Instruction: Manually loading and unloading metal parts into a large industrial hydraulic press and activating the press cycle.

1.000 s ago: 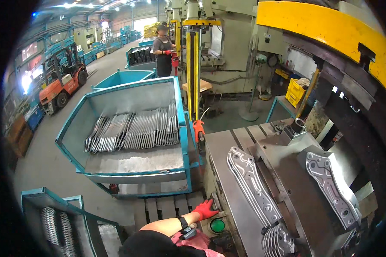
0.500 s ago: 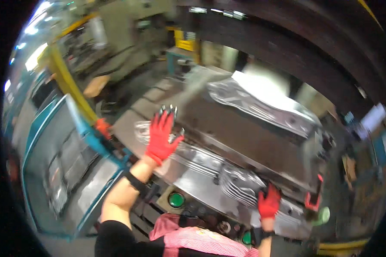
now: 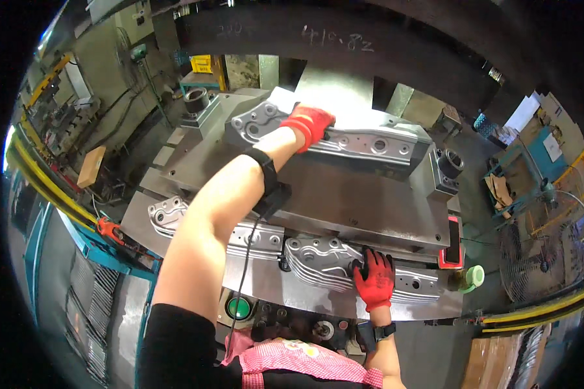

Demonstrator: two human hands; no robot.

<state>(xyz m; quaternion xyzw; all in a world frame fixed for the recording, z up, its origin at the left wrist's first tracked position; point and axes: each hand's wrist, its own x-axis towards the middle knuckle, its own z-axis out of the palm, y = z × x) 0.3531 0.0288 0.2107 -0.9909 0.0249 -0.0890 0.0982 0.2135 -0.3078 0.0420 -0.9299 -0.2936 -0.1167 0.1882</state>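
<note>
My left hand [image 3: 310,126], in a red glove, reaches across the press die to a long silver stamped metal part [image 3: 357,141] on its far side. Its fingers curl down over that part near the middle, the tips partly hidden. My right hand [image 3: 374,282], in a red glove with black fingertips, rests on the stacked stamped metal parts [image 3: 321,254] along the front ledge, fingers apart. More ribbed parts [image 3: 253,238] lie in a row to the left, partly behind my left forearm.
The dark press ram [image 3: 240,39] spans the top. Guide posts [image 3: 196,100] stand at the die's corners. A green button [image 3: 238,308] sits below the front ledge [image 3: 266,279]. At right are a red-framed box [image 3: 452,243] and a fan [image 3: 538,256]; a blue rack [image 3: 97,243] stands left.
My left hand has moved from the die's left front to the far stamped part and closed on it. My right hand stays on the front stack. The view has turned.
</note>
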